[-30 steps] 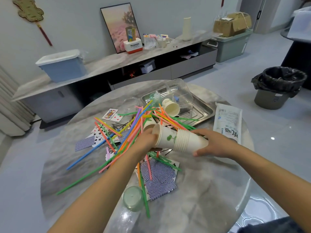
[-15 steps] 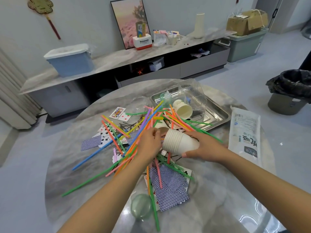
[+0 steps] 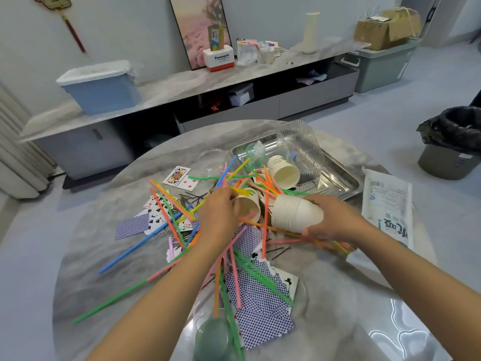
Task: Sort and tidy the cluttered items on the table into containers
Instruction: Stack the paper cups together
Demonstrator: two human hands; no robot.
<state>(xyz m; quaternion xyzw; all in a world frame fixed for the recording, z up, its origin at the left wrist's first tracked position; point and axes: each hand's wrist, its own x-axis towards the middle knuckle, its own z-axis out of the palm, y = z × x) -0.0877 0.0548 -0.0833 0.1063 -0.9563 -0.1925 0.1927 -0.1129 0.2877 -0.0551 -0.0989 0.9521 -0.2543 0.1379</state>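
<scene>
So the room first: pale wall, a long grey sideboard (image 3: 182, 92) along it with a blue lidded bin (image 3: 101, 87), a framed picture (image 3: 200, 29) and a white vase (image 3: 310, 32) on top. Off to the right there's a trash can with a black liner (image 3: 451, 144) on the pale floor.

The round marble table (image 3: 338, 295) takes up most of the view and it's a mess. A metal tray (image 3: 338, 178) sits at the far side with a clear plastic box (image 3: 302, 144) and one loose paper cup (image 3: 283, 171) tipped on its side in it. A white plastic packet (image 3: 387, 207) lies just right of the tray. Coloured straws (image 3: 166, 220) sprawl over scattered playing cards (image 3: 257, 300) (mostly blue backs up).

Right hand (image 3: 335, 222) is wrapped around a stack of paper cups (image 3: 294, 213) lying sideways, near the tray's front edge. Left hand (image 3: 221, 212) has its fingers curled round the rim of a single cup (image 3: 250, 204) among the straws, just beside the stack.

Half a second back the left hand was pressed against the stack's open end with no separate cup visible; a second back it was seating one in.
</scene>
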